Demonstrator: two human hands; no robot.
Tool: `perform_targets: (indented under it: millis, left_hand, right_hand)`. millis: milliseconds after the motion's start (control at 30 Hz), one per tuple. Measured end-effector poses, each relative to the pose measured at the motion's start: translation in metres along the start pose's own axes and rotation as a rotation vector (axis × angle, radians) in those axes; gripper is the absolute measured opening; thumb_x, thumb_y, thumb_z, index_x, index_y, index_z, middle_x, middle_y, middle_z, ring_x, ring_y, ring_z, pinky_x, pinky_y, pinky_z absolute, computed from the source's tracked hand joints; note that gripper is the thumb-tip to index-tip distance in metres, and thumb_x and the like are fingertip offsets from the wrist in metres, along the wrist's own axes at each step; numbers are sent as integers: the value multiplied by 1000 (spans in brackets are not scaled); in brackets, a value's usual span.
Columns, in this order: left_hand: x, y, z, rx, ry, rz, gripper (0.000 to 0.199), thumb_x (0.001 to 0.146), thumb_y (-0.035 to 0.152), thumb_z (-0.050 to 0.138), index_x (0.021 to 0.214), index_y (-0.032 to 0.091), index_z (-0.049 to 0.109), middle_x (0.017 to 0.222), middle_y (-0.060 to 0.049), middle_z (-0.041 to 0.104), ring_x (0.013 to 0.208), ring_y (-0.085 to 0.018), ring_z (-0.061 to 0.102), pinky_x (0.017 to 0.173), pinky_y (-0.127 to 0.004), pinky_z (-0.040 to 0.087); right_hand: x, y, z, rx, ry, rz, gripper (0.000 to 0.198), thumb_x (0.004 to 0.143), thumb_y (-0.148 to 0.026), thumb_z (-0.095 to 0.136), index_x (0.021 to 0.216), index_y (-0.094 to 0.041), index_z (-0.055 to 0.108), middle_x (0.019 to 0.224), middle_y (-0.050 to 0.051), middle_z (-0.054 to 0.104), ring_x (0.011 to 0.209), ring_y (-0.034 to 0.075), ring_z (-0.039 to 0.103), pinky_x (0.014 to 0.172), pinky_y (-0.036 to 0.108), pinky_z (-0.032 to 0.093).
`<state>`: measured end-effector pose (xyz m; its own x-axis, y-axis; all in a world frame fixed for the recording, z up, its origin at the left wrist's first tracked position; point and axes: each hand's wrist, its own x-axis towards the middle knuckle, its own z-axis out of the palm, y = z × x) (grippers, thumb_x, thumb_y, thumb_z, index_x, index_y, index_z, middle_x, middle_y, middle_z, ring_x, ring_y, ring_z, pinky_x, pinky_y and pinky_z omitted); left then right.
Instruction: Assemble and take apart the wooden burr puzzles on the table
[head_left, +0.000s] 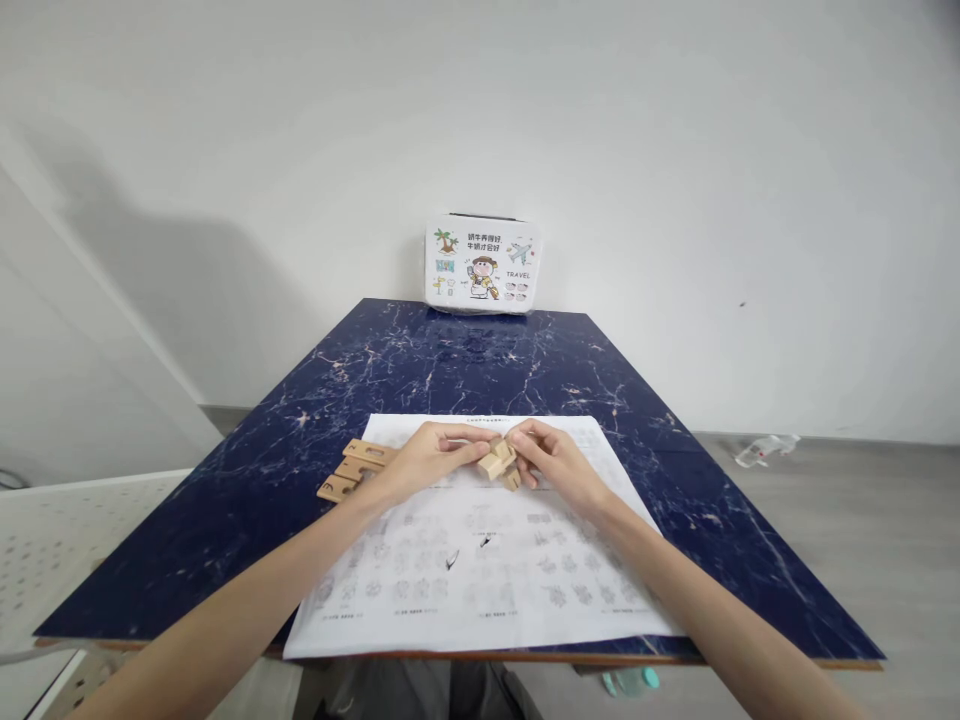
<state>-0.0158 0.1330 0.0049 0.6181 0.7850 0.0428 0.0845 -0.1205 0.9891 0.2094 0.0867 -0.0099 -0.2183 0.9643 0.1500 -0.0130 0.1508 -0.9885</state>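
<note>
Between my two hands is a small wooden block puzzle (499,464) of pale interlocking pieces, held just above a printed sheet. My left hand (431,455) grips its left side between thumb and fingers. From the right, my right hand (551,455) pinches it, with its fingertips curled around the far edge. Under both hands lies the large white paper sheet (480,590), printed with rows of small diagrams. Left of my left hand, several flat wooden pieces (352,468) with cut-out slots and dark numbers lie side by side, partly covered by my forearm.
The table (465,365) has a dark blue marbled top. A white cartoon-printed case (484,265) stands at its far edge by the wall. Two small dark marks or bits show on the sheet. A clear plastic item (766,450) and a teal-capped bottle (632,682) are on the floor.
</note>
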Motion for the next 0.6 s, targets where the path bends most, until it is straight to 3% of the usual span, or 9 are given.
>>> perform_targets:
  millis: [100,267,400,600]
  left_hand:
    - [0,1,3,-51,10,-23,43,94,52,69,122,20,78,118,-10,79,113,-27,72,99,-37,54]
    - [-2,8,16,-40,38,-88,46,77,36,88,118,19,76,105,-10,81,99,-25,75,90,-37,57]
    - [-6,13,23,-22,73,-57,34,81,33,83,111,18,76,101,-9,80,93,-24,76,86,-38,58]
    - [-8,7,27,-20,90,2,33,80,28,84,110,19,74,98,-7,79,96,-25,76,90,-40,59]
  right_hand:
    - [1,-1,1,-35,68,-5,42,90,-61,70,85,-22,58,55,-6,55,44,11,47,50,26,36]
    - [0,2,4,-55,80,-18,43,90,-61,70,82,-22,56,52,-7,55,41,10,47,45,24,34]
    - [0,6,6,-53,63,-19,44,89,-61,72,79,-23,51,50,-7,55,38,9,45,41,23,30]
    - [0,7,6,-110,111,-34,47,88,-64,71,77,-24,49,51,-7,53,40,10,44,41,24,31]
